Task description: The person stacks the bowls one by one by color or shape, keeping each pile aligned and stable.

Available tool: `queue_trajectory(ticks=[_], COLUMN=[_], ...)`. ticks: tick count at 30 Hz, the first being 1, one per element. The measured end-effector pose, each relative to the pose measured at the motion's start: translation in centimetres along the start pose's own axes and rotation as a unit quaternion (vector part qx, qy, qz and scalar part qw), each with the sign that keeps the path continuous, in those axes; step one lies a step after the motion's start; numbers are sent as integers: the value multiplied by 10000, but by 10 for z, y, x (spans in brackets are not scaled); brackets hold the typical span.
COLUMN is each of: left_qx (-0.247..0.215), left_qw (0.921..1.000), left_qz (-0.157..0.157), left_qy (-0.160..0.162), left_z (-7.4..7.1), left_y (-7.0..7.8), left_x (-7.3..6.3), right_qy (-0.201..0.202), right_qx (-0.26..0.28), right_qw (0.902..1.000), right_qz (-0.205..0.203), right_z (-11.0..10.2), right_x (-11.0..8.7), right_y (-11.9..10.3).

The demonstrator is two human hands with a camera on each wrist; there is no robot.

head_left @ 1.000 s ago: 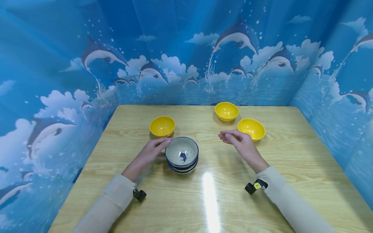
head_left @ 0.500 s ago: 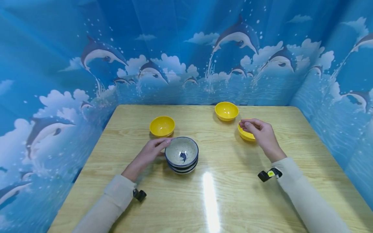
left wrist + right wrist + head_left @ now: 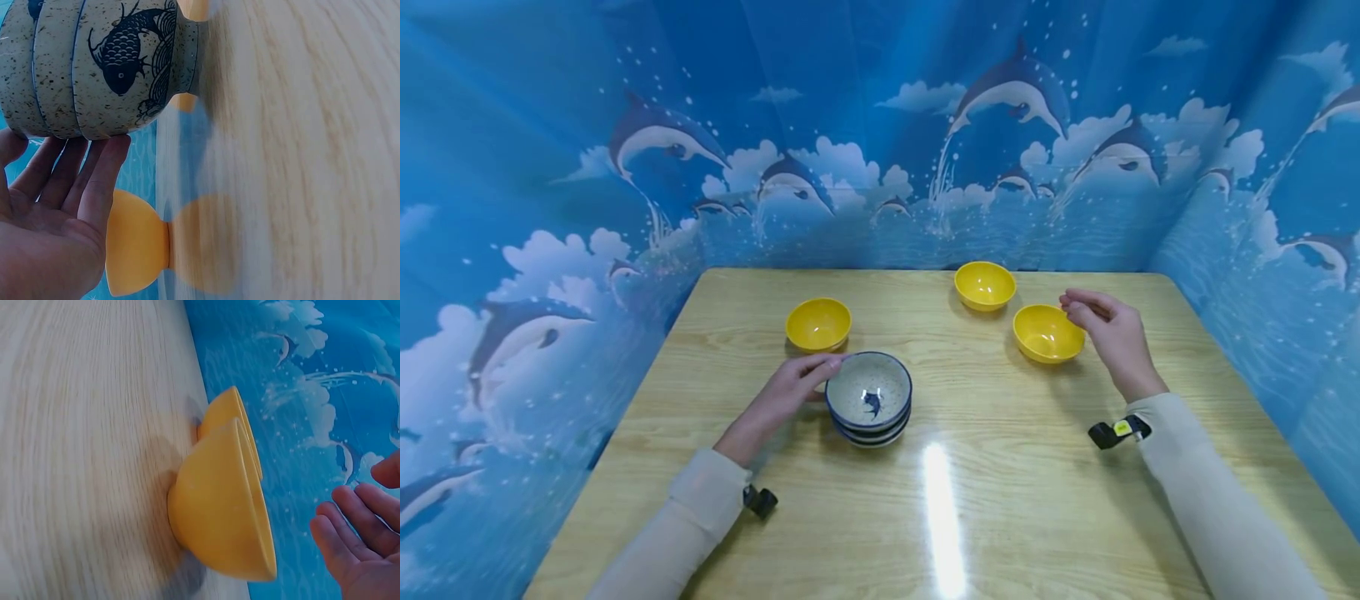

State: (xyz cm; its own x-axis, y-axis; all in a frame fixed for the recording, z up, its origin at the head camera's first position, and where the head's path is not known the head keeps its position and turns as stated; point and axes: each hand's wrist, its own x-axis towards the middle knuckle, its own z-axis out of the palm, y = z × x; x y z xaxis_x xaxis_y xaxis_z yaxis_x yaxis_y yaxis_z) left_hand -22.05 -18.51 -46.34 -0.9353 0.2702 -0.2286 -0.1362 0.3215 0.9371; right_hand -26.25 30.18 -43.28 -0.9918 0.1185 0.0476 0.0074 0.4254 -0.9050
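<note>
Speckled grey bowls with blue rims stand in an upright stack [image 3: 868, 390] near the middle of the table. My left hand [image 3: 781, 400] rests against the stack's left side. In the left wrist view its fairly straight fingers [image 3: 103, 178] touch the outer wall of the bowls [image 3: 50, 81], below a dark fish drawing. My right hand [image 3: 1112, 337] hovers at the right rim of a yellow bowl [image 3: 1047, 335], holding nothing. The right wrist view shows its relaxed fingers [image 3: 359, 528] apart from that bowl [image 3: 215, 509].
Another yellow bowl [image 3: 818, 325] sits just behind the stack, to its left. A third yellow bowl [image 3: 984, 286] stands near the back edge of the wooden table [image 3: 1000, 508]. A blue dolphin-print curtain [image 3: 850, 100] closes off the back and sides.
My right hand has moved right and away from me, passing over the right yellow bowl to its far right rim. My left hand and all the bowls have stayed put.
</note>
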Motion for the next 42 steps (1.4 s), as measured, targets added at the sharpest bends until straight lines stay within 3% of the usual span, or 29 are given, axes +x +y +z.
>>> queue_trajectory(ticks=[12, 22, 28, 42], left_qx=[1, 55, 53, -26], left_qw=[10000, 10000, 9999, 9999], left_qz=[-40, -41, -97, -143], left_qy=[21, 35, 48, 47], left_z=[0, 0, 0, 0], left_y=[1, 0, 0, 2], left_x=[0, 1, 1, 0], right_qy=[231, -23, -318, -487], right_qx=[-411, -757, -734, -670], right_qw=[9986, 9959, 9957, 9951], right_qz=[253, 490, 476, 533], right_z=[-14, -13, -10, -6], right_x=[16, 21, 19, 10], right_y=[17, 36, 45, 55])
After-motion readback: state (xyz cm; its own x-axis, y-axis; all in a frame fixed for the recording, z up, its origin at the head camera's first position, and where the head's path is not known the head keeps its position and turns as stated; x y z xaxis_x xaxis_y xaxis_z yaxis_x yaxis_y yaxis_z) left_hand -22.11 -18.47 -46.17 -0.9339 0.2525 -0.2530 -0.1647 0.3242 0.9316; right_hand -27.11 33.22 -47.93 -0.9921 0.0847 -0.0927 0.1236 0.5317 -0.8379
